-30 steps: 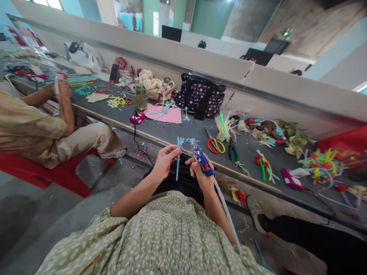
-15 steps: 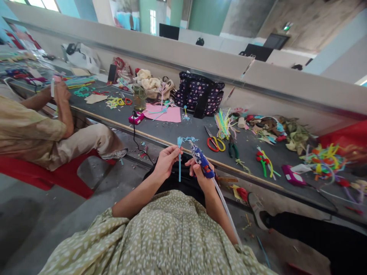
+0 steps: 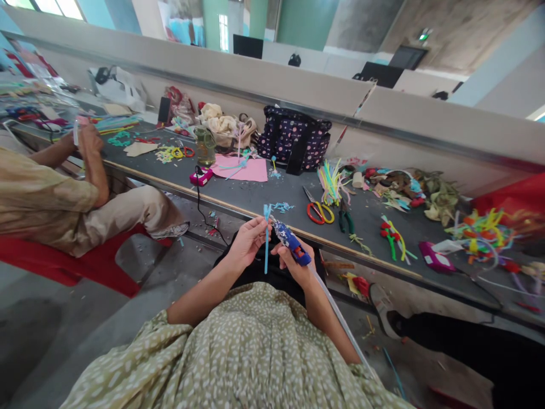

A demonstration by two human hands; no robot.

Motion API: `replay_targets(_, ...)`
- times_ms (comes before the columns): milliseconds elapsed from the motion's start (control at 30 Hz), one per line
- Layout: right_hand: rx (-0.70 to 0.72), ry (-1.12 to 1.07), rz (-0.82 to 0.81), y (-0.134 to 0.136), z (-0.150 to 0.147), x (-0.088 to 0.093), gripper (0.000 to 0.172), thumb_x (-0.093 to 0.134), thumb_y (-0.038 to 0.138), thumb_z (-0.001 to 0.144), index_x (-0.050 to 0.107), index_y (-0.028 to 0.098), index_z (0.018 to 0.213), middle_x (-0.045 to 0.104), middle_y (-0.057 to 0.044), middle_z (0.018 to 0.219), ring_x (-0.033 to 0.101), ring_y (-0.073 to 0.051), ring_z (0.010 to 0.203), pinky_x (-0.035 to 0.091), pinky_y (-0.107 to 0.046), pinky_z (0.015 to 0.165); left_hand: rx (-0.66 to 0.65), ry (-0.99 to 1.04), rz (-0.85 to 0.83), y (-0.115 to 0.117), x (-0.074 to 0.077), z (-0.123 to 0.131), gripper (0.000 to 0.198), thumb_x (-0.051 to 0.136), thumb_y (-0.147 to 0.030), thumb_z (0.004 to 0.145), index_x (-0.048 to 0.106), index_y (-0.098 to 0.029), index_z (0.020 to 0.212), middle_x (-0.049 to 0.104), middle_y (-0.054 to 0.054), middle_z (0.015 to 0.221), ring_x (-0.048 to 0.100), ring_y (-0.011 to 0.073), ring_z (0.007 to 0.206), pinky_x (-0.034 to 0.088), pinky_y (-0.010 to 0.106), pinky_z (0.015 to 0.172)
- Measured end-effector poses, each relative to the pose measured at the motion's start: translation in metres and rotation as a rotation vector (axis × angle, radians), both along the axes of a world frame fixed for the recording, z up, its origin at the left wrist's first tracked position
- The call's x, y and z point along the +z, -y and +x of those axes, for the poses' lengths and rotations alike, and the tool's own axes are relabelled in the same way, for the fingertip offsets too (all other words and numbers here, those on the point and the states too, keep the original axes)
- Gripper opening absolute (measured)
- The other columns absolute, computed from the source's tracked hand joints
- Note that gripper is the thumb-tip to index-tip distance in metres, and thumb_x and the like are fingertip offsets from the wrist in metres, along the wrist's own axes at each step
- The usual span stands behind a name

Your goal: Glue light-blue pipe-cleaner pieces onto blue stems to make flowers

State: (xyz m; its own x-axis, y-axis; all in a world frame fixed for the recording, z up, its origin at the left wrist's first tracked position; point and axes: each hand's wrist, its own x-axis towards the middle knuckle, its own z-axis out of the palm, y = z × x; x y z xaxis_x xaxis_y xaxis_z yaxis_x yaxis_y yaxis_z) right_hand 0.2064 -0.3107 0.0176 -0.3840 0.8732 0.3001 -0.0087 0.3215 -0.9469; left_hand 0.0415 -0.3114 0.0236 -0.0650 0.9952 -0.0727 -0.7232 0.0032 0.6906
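My left hand [image 3: 252,241] pinches a light blue pipe cleaner stem [image 3: 267,250], which hangs upright with a small cluster of blue pieces at its top. In my right hand [image 3: 293,261] is a blue hot glue gun [image 3: 292,243], its whitish, crusted nozzle pointing up and left. The nozzle tip is close beside the stem, just under the cluster; I cannot tell whether they touch. Small blue cut pieces [image 3: 281,207] lie on the table just beyond my hands. To their right are scissors [image 3: 318,211] with red and yellow handles, and dark green-handled pliers [image 3: 346,218].
A pink sheet [image 3: 247,169], a magenta box [image 3: 201,176] with a cord, a jar [image 3: 205,146] and a dotted bag [image 3: 294,136] stand along the table. Bundled pipe cleaners [image 3: 334,184] lie right. A co-worker [image 3: 51,193] sits at left; another person's leg [image 3: 451,346] extends at right.
The glue gun has moved left and slightly down, bringing its nozzle close to the blue stem. My left hand keeps holding the stem in nearly the same place.
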Motion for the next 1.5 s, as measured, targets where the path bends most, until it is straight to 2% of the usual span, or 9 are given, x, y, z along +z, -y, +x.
replay_targets(167, 0.01, 0.064, 0.001, 0.0012, 0.0007, 0.0016, 0.027, 0.069, 0.044, 0.083, 0.066, 0.019, 0.093, 0.062, 0.002, 0.061, 0.055, -0.011, 0.044, 0.044, -0.023, 0.045, 0.001, -0.02, -0.003, 0.0013, 0.0028, 0.0, 0.025, 0.083, -0.026, 0.069, 0.069, -0.011, 0.083, 0.068, 0.0, 0.069, 0.061, 0.0065, 0.055, 0.052, 0.016, 0.057)
replay_targets(500, -0.028, 0.057, 0.012, 0.0017, 0.0019, 0.0009, 0.027, 0.069, 0.045, 0.084, 0.064, 0.018, 0.09, 0.069, -0.001, 0.073, 0.054, -0.01, 0.045, 0.044, -0.023, 0.045, 0.005, -0.075, 0.025, 0.0038, 0.0047, 0.0024, 0.031, 0.085, -0.033, 0.068, 0.071, -0.011, 0.085, 0.066, 0.0, 0.068, 0.059, 0.0058, 0.055, 0.052, 0.016, 0.058)
replay_targets(933, -0.055, 0.098, 0.017, 0.0022, 0.003, -0.001, 0.031, 0.068, 0.048, 0.084, 0.066, 0.019, 0.096, 0.068, 0.0, 0.069, 0.056, -0.011, 0.045, 0.044, -0.024, 0.045, 0.102, -0.239, 0.105, 0.0086, 0.0077, 0.0052, 0.026, 0.08, -0.037, 0.073, 0.071, -0.013, 0.074, 0.067, 0.001, 0.07, 0.055, 0.007, 0.058, 0.044, 0.019, 0.058)
replay_targets(1233, -0.068, 0.118, 0.038, 0.0035, 0.0035, -0.001, 0.029, 0.069, 0.046, 0.084, 0.067, 0.018, 0.093, 0.067, 0.0, 0.066, 0.059, -0.011, 0.045, 0.046, -0.022, 0.045, 0.108, -0.252, 0.083, 0.0093, 0.0094, 0.0047, 0.024, 0.08, -0.035, 0.072, 0.07, -0.013, 0.071, 0.065, 0.0, 0.068, 0.052, 0.0065, 0.056, 0.042, 0.019, 0.058)
replay_targets(1500, -0.1, 0.104, 0.038, 0.0042, 0.0035, -0.0026, 0.034, 0.069, 0.047, 0.083, 0.069, 0.018, 0.1, 0.069, -0.001, 0.066, 0.061, -0.013, 0.044, 0.05, -0.023, 0.043, 0.105, -0.269, 0.08, 0.0098, 0.0103, 0.0061, 0.024, 0.08, -0.035, 0.072, 0.069, -0.013, 0.071, 0.066, 0.001, 0.068, 0.052, 0.0072, 0.056, 0.042, 0.02, 0.058)
